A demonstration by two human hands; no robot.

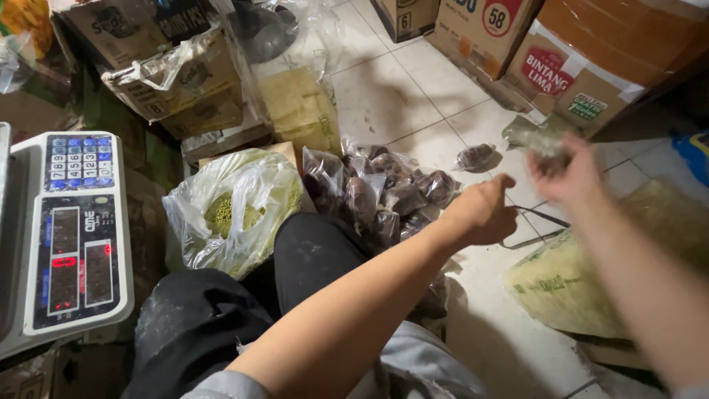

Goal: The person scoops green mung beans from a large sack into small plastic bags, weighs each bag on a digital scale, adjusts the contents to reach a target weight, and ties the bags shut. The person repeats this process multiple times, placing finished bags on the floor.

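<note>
Right hand (569, 174) grip clamped on small clear bag (535, 137); left hand (484, 214) fisted beside it

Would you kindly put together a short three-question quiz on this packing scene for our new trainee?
1. True or false: the right hand holds a small clear packet above the tiled floor.
2. Which lies nearest the left hand? A) the weighing scale B) the pile of small dark-filled bags C) the cardboard boxes
3. What colour are the contents of the big clear bag beside the person's knee?

Key:
1. True, though the hand is blurred.
2. B.
3. Green.
</note>
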